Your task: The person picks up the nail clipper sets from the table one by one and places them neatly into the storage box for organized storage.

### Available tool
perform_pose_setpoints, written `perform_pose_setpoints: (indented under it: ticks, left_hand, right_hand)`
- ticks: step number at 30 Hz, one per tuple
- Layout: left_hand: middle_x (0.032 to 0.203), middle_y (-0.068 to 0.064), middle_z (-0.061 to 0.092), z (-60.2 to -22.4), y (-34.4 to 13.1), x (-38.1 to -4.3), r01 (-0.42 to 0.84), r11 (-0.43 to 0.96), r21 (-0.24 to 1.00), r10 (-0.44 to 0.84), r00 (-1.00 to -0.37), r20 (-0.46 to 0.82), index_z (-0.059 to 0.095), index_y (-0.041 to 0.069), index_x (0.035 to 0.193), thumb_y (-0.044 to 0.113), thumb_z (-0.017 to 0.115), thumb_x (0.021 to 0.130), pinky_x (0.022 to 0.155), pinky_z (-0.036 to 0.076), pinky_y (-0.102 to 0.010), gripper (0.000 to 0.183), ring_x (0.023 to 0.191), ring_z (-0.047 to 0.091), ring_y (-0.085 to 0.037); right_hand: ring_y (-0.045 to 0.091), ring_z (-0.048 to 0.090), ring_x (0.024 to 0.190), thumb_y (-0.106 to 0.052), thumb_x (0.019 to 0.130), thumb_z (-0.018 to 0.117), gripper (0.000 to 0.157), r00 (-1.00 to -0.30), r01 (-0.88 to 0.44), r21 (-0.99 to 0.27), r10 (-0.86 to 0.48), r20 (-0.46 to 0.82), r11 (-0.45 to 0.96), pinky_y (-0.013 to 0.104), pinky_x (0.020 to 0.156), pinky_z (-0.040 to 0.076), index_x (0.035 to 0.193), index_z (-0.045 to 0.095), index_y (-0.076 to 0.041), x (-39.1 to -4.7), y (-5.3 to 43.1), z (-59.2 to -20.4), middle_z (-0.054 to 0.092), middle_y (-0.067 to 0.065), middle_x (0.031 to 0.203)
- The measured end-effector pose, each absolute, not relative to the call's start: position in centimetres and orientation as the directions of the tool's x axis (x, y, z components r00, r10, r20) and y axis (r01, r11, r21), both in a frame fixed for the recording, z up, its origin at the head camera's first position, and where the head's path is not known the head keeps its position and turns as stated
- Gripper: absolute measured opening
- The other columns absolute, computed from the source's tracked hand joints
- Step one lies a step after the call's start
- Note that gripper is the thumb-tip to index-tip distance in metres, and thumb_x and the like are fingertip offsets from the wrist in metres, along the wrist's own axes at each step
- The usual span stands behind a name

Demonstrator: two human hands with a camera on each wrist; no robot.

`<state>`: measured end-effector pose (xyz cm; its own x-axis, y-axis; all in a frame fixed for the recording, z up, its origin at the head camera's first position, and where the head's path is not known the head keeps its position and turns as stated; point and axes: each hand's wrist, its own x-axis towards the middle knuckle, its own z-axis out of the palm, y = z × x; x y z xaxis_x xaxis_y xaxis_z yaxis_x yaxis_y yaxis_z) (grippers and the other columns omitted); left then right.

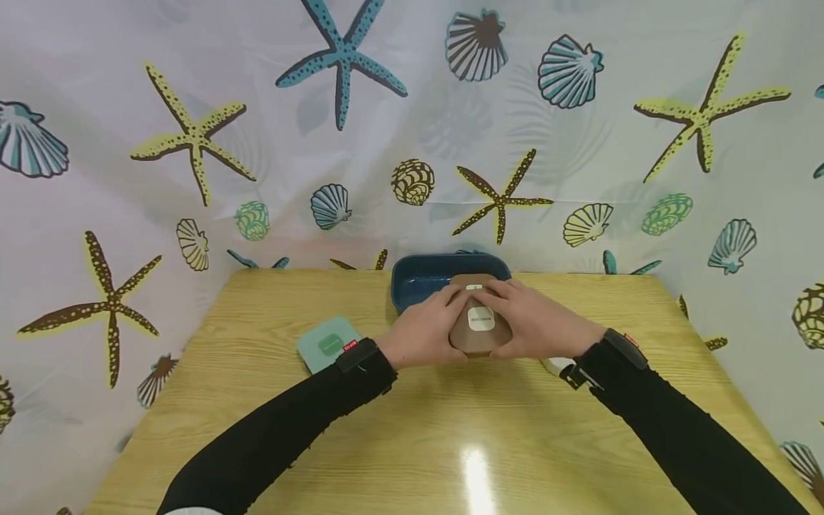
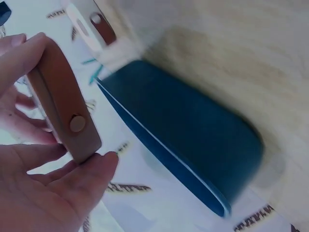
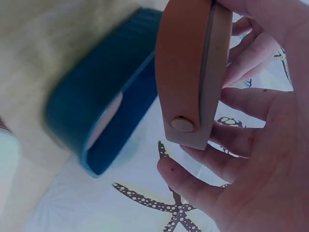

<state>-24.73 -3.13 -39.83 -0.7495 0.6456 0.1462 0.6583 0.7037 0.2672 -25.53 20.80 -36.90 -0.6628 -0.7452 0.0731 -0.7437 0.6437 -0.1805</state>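
Both hands hold a brown manicure case point(image 1: 479, 342), with pale labels on its upper face. My left hand point(image 1: 425, 325) grips its left side and my right hand point(image 1: 537, 322) its right, thumbs along the near edge and fingers toward the far one. A strap with a round snap point(image 2: 77, 123) runs over the case's side in the left wrist view. Behind it stands a dark blue rectangular bin point(image 1: 418, 285); the case overlaps the bin's front right part in the head view. In the right wrist view, the bin point(image 3: 96, 82) appears beside the case, clear of it.
Left of the hands, a mint green box point(image 1: 322, 340) lies on the wooden table point(image 1: 386, 443). A white case with a brown snap tab point(image 2: 91, 24) sits to the right, partly hidden by my right wrist from above. A patterned curtain point(image 1: 386, 179) hangs behind the table.
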Motion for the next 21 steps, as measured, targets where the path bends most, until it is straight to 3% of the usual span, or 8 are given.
perform_pose_setpoints:
  ticks: [5,13,21]
  left_hand:
    - [0.162,-0.013,0.028,-39.5,-4.8,-27.2,0.629,0.718,0.297,0.616,-0.773,0.150,0.025,0.012,0.161,0.050,0.082,0.081,0.110,0.049,-0.034,0.105,0.142,0.043,-0.027]
    - [0.160,-0.012,0.028,-39.6,-6.5,-31.1,0.581,0.751,0.312,0.591,-0.803,0.074,0.025,0.012,0.161,0.044,0.082,0.084,0.105,0.052,-0.035,0.101,0.136,0.048,-0.027]
    - [0.146,-0.009,0.045,-40.3,-7.2,-34.5,0.521,0.805,0.286,0.529,-0.847,0.052,0.037,0.013,0.155,0.037,0.084,0.080,0.103,0.052,-0.041,0.092,0.125,0.055,-0.026]
  right_hand:
    - [0.030,0.048,0.128,-0.043,0.076,0.087,0.095,-0.664,-0.745,-0.166,-0.743,0.084,0.646,0.041,0.095,0.054,0.155,0.042,-0.015,-28.5,19.3,-36.0,0.046,0.011,0.148]
    - [0.031,0.048,0.129,-0.048,0.080,0.083,0.090,-0.653,-0.745,-0.224,-0.755,0.052,0.629,0.044,0.100,0.050,0.154,0.043,-0.014,-32.6,16.8,-36.5,0.049,0.011,0.145]
    - [0.031,0.051,0.129,-0.044,0.081,0.084,0.092,-0.668,-0.723,-0.262,-0.744,0.025,0.640,0.044,0.102,0.050,0.156,0.039,-0.016,-36.3,14.6,-38.4,0.049,0.012,0.146]
